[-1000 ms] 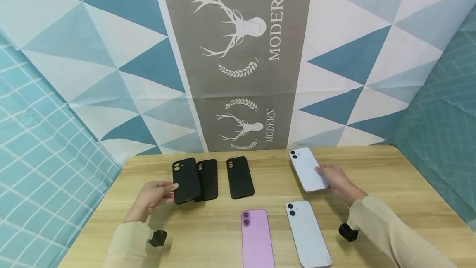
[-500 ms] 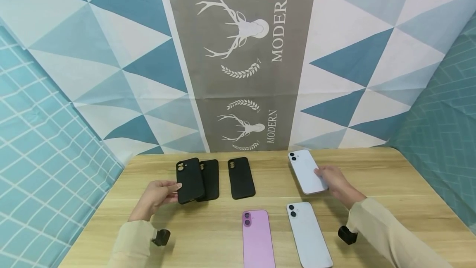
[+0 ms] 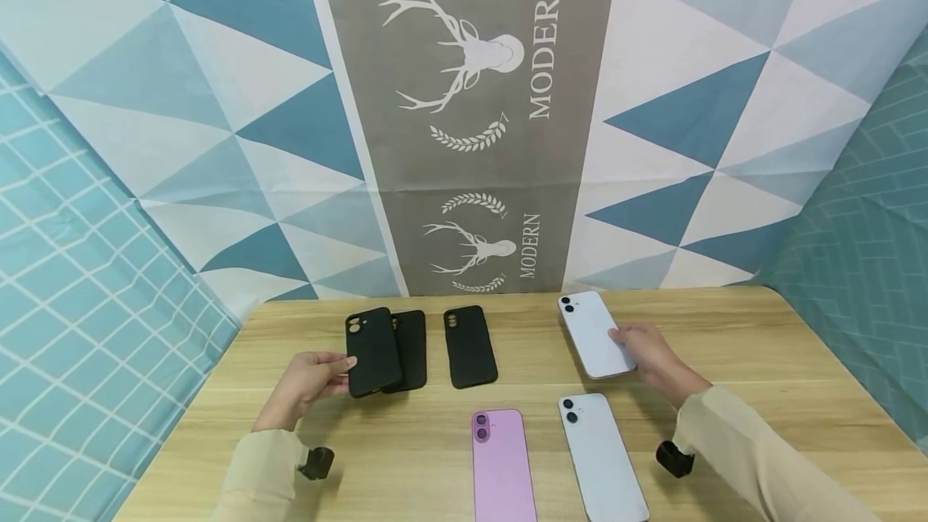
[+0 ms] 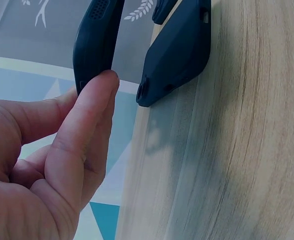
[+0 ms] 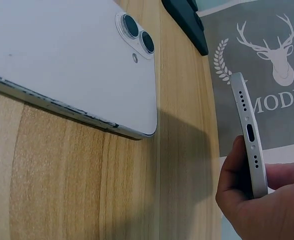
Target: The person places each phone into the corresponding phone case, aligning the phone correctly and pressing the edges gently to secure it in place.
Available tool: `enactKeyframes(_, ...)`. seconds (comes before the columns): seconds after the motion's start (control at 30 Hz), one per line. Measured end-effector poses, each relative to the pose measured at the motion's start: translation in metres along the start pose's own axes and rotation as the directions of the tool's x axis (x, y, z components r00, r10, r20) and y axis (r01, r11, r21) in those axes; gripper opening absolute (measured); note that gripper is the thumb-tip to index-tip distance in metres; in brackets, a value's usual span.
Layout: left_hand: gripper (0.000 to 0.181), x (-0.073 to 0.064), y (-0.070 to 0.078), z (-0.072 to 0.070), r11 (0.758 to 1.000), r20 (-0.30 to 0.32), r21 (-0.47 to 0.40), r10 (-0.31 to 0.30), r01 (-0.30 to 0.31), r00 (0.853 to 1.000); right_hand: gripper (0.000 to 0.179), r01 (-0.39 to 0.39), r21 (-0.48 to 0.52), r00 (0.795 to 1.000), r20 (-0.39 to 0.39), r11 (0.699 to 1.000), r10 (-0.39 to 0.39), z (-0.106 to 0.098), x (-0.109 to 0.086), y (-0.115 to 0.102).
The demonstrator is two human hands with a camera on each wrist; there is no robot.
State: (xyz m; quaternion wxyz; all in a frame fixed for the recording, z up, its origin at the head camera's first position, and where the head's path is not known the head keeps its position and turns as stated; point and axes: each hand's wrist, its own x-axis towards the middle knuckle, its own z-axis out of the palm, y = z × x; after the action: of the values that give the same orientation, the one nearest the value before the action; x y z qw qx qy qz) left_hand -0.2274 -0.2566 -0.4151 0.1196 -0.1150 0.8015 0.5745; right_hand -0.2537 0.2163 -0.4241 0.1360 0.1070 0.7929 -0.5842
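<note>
My left hand (image 3: pixel 310 381) pinches a black phone case (image 3: pixel 373 351) by its left edge, thumb on top and fingers beneath. In the left wrist view that case (image 4: pixel 98 40) is raised off the wood. It partly covers a second black phone case (image 3: pixel 412 349) lying on the table. On the right, my right hand (image 3: pixel 651 353) grips a white phone (image 3: pixel 594 335) by its lower right edge, camera side up. The right wrist view shows the bottom edge of this phone (image 5: pixel 250 132), with its charging port, held above the table between thumb and fingers.
A third black phone case (image 3: pixel 470 346) lies at the back middle of the wooden table (image 3: pixel 406 457). Nearer the front are a pink phone (image 3: pixel 503 466) and another white phone (image 3: pixel 603 457), both backs up. A patterned cloth (image 3: pixel 471 184) hangs behind the table.
The left hand has shifted slightly right with its phone case, covering more of the case beneath. The right hand and its white phone have moved slightly left. The view has shifted a little.
</note>
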Motion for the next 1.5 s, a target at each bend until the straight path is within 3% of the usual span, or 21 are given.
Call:
enactKeyframes(0.57,0.050,0.002,0.001,0.005,1.000,-0.010,-0.011,-0.021,0.021,1.000,0.048,0.009,0.031,1.000,-0.017,0.999,-0.008,0.009,-0.001,-0.001)
enactKeyframes(1.5,0.047,0.003,0.006,0.021,1.000,-0.003,-0.027,0.007,-0.007,1.000,0.047,-0.001,0.065,1.000,0.003,0.998,0.001,0.017,-0.007,-0.005)
